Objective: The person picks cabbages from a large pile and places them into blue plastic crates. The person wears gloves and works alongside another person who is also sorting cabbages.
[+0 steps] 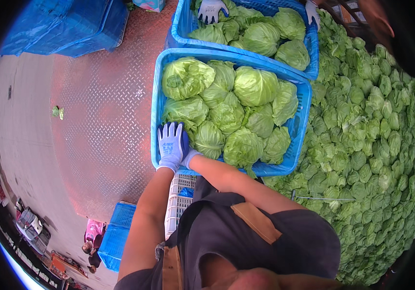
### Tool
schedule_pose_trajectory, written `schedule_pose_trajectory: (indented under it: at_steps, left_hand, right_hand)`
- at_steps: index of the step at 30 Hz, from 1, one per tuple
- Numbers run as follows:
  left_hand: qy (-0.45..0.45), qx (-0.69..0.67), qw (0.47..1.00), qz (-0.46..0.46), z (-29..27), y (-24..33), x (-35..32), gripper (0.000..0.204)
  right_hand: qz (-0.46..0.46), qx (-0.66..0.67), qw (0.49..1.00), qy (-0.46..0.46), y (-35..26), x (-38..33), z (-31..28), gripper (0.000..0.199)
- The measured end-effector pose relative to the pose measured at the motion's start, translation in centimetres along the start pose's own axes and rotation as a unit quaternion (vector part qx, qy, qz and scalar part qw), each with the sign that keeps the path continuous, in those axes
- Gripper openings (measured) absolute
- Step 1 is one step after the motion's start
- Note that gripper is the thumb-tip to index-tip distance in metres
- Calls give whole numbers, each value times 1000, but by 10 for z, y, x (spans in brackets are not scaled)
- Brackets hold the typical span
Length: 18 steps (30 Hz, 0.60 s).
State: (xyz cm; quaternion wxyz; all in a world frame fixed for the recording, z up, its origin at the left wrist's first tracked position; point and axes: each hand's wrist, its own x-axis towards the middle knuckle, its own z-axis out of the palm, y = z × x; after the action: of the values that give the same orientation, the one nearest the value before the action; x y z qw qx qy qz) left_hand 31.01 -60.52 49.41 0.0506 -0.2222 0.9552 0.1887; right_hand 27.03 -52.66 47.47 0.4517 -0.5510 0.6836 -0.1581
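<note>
A blue plastic crate [302, 121] full of green cabbages [256, 87] stands in front of me. My left hand [170, 146], in a pale glove, lies with straight fingers over the crate's near left corner. It holds nothing that I can see. Beside and partly under it is my right hand [186, 151], its dark blue glove palm side showing; its fingers are mostly hidden. Both hands are nearest to a cabbage [209, 139] in that corner.
Beyond stands a second blue crate [314, 63] of cabbages, with another person's gloved hands [212, 10] at it. A large heap of cabbages [362, 159] fills the right. A white crate [172, 212] sits below my arms. Blue crates [67, 29] stand on the left over diamond-plate flooring [106, 121].
</note>
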Motion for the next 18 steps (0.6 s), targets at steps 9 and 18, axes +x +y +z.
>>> schedule_pose_trajectory:
  at_steps: [9,18]
  left_hand:
    - [13,-205,977,55,-49,7,13,41]
    - [-54,94,994,27,-11,11,-13,56]
  right_hand:
    - [-88,-178,952,231,-16,-49,-48,56]
    - [198,-219,928,228,115,-202,-36,67]
